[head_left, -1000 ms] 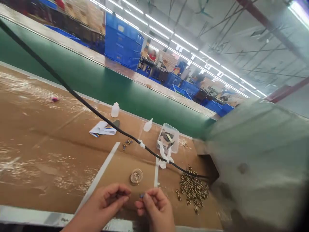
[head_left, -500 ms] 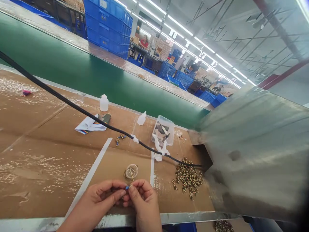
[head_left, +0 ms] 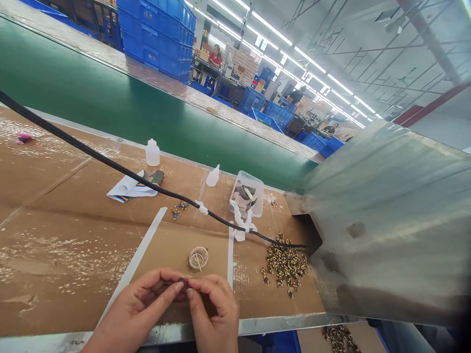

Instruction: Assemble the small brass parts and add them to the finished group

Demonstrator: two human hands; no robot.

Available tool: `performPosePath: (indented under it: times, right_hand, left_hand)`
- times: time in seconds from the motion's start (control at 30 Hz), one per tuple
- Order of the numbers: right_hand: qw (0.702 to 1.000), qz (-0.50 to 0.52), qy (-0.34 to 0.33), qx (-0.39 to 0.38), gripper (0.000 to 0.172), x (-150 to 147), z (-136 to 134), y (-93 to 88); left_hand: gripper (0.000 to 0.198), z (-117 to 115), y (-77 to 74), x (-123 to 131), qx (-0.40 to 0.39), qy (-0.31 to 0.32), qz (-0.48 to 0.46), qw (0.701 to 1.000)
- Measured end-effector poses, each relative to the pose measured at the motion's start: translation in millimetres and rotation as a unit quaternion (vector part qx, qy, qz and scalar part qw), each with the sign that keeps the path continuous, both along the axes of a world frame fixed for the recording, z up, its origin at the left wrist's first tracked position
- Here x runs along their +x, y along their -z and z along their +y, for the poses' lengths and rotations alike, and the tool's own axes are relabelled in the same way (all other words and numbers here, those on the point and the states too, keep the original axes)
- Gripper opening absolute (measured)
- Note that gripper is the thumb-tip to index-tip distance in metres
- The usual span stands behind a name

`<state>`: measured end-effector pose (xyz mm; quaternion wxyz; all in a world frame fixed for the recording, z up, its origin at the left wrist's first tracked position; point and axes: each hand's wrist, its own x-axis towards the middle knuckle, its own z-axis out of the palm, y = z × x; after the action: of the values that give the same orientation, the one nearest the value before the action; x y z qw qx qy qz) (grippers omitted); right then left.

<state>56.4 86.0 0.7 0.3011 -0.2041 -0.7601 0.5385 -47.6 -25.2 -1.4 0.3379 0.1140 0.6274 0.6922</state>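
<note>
Tiny dark piece point(head_left: 182, 282), too small to tell exact kind, pinched at the fingertips of both hands, low in view just over the desk's near edge. Left hand point(head_left: 142, 305) and right hand point(head_left: 215, 306) both curled closed, thumbs and fingers meeting on the piece, hands touching each other at the tips. Just above them, a small round transparent plastic dish point(head_left: 197, 259) with a thin pale stick in it sits on a brown cardboard-covered desk point(head_left: 55, 245), between two white plastic strips point(head_left: 142, 240) point(head_left: 230, 255). Right of that, loose heap of small gold-and-black metal pieces point(head_left: 285, 264). Farther back, transparent rectangular plastic tub point(head_left: 246, 193) holding dark and pale flat pieces, a white tape strip point(head_left: 240, 223) hanging over its front edge. Black cable point(head_left: 110, 162) runs across the desk with a white tie point(head_left: 201, 208) on it, ending near a grey metal chute point(head_left: 382, 215) at right. Small blue-and-gold cluster of pieces point(head_left: 179, 210) just beside the cable. Behind: white plastic squeeze bottle point(head_left: 152, 153), white dropper bottle point(head_left: 212, 176), folded white paper with rainbow stripe point(head_left: 130, 189), dark olive pouch point(head_left: 154, 177). Beyond the desk, green conveyor belt point(head_left: 110, 108) and stacked blue plastic crates point(head_left: 158, 39).
</note>
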Motion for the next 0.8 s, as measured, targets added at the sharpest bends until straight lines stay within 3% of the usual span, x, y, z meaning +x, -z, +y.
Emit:
performPosePath:
  times: [0.17, 0.43, 0.8]
  right_hand:
    - [0.985, -0.043, 0.066, 0.156, 0.012, 0.5, 18.7, -1.8]
    - [0.973, -0.073, 0.032, 0.215, 0.017, -10.5, 25.0, -4.4]
    - [0.955, -0.063, 0.028, 0.288, 0.021, -8.0, 23.8, -10.0]
  left_hand:
    - [0.052, 4.0, -3.9, -9.1, -0.023, 0.008, -0.012, 1.000]
    - [0.048, 5.7, -7.7, -12.8, -0.034, -0.015, -0.029, 0.999]
    - [0.031, 4.9, 7.3, -10.1, -0.027, -0.023, 0.008, 0.999]
